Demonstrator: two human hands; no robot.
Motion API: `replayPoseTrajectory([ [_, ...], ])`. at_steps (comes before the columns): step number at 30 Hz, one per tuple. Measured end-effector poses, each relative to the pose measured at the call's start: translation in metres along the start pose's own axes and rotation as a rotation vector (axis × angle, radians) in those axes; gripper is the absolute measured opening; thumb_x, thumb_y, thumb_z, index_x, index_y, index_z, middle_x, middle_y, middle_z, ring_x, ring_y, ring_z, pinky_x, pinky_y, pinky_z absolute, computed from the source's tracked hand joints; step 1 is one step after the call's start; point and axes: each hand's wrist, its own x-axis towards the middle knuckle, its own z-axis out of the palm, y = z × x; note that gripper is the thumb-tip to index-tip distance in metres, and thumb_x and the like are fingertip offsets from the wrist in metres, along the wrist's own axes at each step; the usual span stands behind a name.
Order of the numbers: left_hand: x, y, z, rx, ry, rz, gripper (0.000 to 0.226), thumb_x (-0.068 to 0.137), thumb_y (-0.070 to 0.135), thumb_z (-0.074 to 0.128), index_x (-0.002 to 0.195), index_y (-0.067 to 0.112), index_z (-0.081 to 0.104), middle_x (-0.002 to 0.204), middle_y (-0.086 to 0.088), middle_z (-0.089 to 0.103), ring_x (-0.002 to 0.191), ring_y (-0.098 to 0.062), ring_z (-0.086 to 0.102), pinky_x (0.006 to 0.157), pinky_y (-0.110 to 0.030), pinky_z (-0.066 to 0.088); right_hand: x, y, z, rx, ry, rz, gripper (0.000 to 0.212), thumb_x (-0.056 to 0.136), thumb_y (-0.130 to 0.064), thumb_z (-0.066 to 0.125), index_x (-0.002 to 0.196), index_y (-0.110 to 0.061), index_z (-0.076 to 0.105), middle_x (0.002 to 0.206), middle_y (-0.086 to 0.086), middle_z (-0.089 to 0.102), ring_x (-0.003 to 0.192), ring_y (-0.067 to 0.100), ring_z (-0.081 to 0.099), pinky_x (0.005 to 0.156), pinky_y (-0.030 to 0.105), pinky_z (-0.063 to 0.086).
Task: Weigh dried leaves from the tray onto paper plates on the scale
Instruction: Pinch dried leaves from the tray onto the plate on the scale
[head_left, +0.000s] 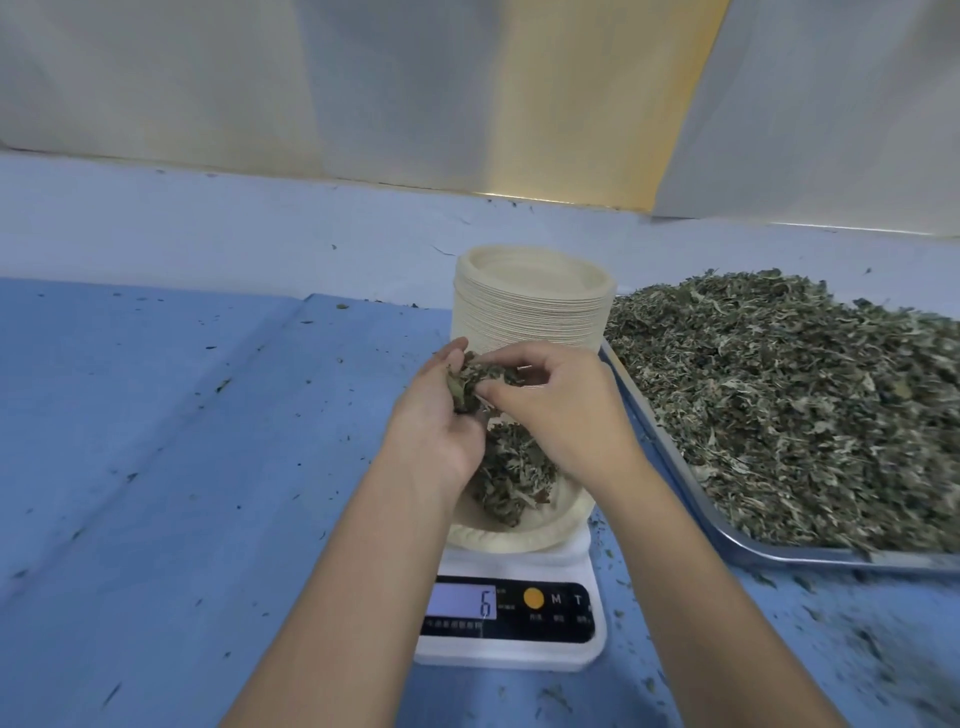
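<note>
Left hand (441, 415) is cupped, fingers curled round a clump (470, 382) of dried leaf. Right hand (569, 410) is narrowed to a pinch, thumb and forefinger nipping the clump's 3 o'clock end. Both hang right over the plate (498, 538), touching each other through the clump.

My read: this is the trimming step, feeding small pinches down to hit a target weight. A pile (511, 475) is already on the plate, the plate sits on the scale (511, 649), and the display (462, 603) at 6 o'clock reads 6, as far as I can make out. No idea what the target is. The next move wants a light touch: drop a few flakes, get both hands off, let the number settle. Leaning a wrist on the plate would throw the reading off.

Orientation: the clump is a ragged wad, long axis roughly 8 to 2 o'clock across my left palm, with no real front to it. The pile below runs about 12 to 6 along the plate.

Further out, the spare plate stack (530, 312) stands upright at 12 o'clock, just behind my hands. The tray (779, 555) is at 3 o'clock, heaped with leaves (779, 395), its near rim just beside the scale. The blue desk (182, 441) has crumbs scattered on it.
</note>
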Motion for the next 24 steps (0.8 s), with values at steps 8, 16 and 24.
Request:
replayPoseTrajectory([
  [8,0.0,0.019,-0.008,-0.086,0.061,0.074,0.034,0.1,-0.001,0.035,0.126,0.004,0.055,0.119,-0.009,0.058,0.079,-0.015,0.057,0.049,-0.025,0.054,0.004,0.009,-0.011,-0.033,0.078,0.012,0.016,0.081,-0.021,0.073,0.095,-0.028,0.075,0.071,-0.025,0.065,0.071,-0.008,0.061,0.063,0.007,0.044],
  [16,-0.004,0.027,-0.007,-0.143,0.018,0.093,0.032,0.1,-0.001,0.035,0.125,0.002,0.055,0.095,-0.007,0.062,0.071,-0.016,0.056,0.032,-0.022,0.046,0.0,0.018,-0.004,-0.252,-0.195,0.051,0.015,0.087,-0.033,0.067,0.093,-0.023,0.077,0.093,-0.013,0.072,0.078,-0.003,0.059,0.064,0.002,0.038],
  [24,-0.003,0.029,-0.009,-0.128,0.0,0.079,0.032,0.099,0.0,0.037,0.124,0.002,0.056,0.093,-0.006,0.063,0.081,-0.016,0.061,0.047,-0.023,0.053,0.002,0.012,-0.005,0.096,-0.06,0.079,0.017,0.091,-0.033,0.06,0.096,-0.03,0.076,0.092,-0.027,0.069,0.086,-0.012,0.06,0.073,0.002,0.042],
])
